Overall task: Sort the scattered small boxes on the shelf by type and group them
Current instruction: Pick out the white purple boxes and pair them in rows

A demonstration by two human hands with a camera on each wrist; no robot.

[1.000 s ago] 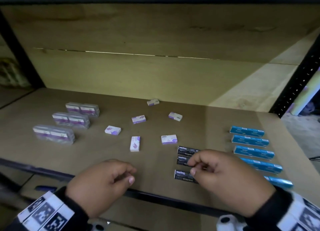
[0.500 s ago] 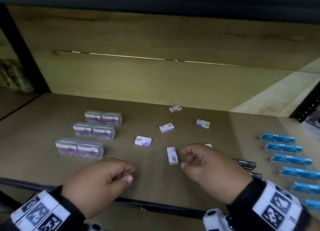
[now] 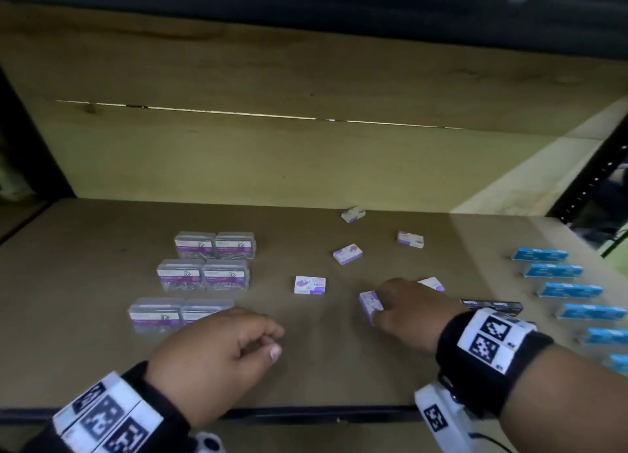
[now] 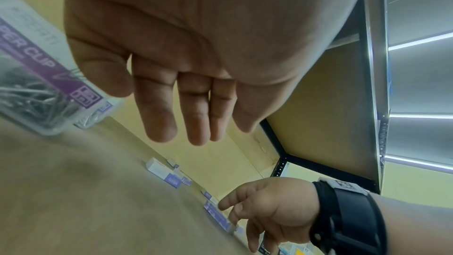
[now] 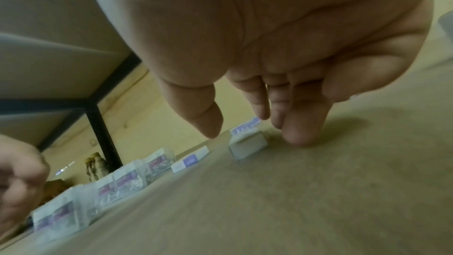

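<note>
Behind the right hand (image 3: 406, 311), grasping a white box (image 3: 370, 304), another box (image 3: 432, 283) hides; left hand (image 3: 217, 357) loose.

Head view: my right hand (image 3: 406, 308) covers most of one white-purple box (image 3: 432, 283) and the near end of the box at my fingertips (image 3: 370, 304). Whether I grip that box or only touch it: cannot tell. My wristband (image 3: 489, 340) hides part of the black boxes (image 3: 492, 304). Blue boxes (image 3: 574, 289): lowest ones cut off by the right edge. All box print too small and blurred to read.
</note>
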